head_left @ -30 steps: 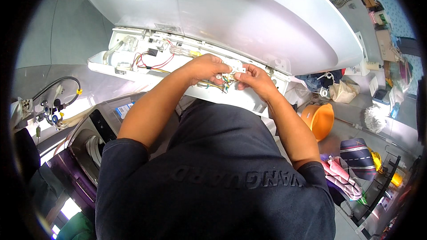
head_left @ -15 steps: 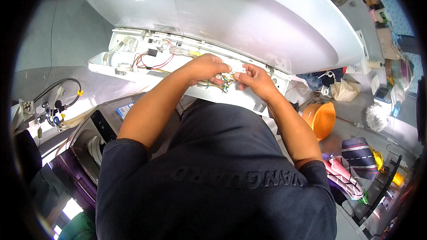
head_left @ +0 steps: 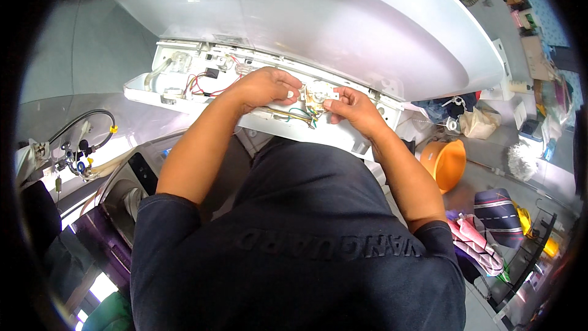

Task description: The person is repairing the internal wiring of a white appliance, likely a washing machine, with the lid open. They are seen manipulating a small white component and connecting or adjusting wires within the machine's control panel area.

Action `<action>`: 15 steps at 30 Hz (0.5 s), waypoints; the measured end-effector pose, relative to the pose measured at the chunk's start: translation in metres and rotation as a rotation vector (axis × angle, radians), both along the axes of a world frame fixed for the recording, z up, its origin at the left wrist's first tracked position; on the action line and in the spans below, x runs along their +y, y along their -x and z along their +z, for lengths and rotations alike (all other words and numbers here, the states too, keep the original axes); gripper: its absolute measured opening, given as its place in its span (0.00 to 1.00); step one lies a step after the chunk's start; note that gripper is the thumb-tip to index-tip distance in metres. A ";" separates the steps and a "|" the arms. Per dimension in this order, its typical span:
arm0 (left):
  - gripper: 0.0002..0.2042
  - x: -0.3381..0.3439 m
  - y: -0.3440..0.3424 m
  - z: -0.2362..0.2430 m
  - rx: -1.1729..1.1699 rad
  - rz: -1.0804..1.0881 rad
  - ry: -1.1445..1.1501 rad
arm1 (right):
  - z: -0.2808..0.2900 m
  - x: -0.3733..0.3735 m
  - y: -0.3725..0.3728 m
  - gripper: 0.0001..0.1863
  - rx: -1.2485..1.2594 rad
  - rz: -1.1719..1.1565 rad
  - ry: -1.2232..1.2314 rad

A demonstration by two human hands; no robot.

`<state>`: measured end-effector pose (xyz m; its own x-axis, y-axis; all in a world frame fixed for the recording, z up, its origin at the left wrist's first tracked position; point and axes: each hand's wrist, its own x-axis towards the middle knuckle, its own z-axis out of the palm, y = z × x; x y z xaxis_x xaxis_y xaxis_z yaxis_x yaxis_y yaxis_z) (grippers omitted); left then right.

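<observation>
A long, narrow white appliance panel (head_left: 220, 103) lies opened before me, its inner parts and wiring exposed. My right hand (head_left: 356, 110) pinches the right edge of a small white wired component (head_left: 320, 93), thumb on the near side. Its upper face shows a pale, partly brownish mechanism. Just left of it, my left hand (head_left: 264, 91) is closed, with a small white piece (head_left: 290, 94) at the thumb tip; its exact kind is too small to tell. Yellow, green and dark wires (head_left: 294, 114) run below the component along the panel's near side.
A large curved white lid (head_left: 294, 18) rises behind the panel. Red and black wires (head_left: 197, 83) lie at its left end. Hoses and valves (head_left: 79, 147) are at far left. An orange basin (head_left: 442, 165) and folded cloths (head_left: 499, 217) sit right.
My left hand has drawn away leftward from the component, uncovering its upper face. The right hand stays at the component's edge.
</observation>
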<state>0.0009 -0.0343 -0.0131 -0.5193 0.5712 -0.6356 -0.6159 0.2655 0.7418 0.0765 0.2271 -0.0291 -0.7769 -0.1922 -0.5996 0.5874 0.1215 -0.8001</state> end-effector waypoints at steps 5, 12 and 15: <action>0.19 -0.003 -0.005 0.004 0.017 0.071 -0.052 | 0.008 -0.002 0.000 0.34 -0.004 -0.004 -0.008; 0.15 0.001 -0.007 0.018 0.114 0.108 -0.029 | 0.005 -0.002 -0.001 0.36 -0.011 -0.015 -0.031; 0.11 0.001 -0.006 0.016 0.161 0.091 0.010 | 0.003 0.000 0.000 0.37 -0.009 -0.008 -0.044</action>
<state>0.0071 -0.0332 0.0029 -0.6639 0.5113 -0.5457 -0.5110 0.2226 0.8302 0.0767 0.2267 -0.0264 -0.7727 -0.1591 -0.6146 0.5959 0.1518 -0.7886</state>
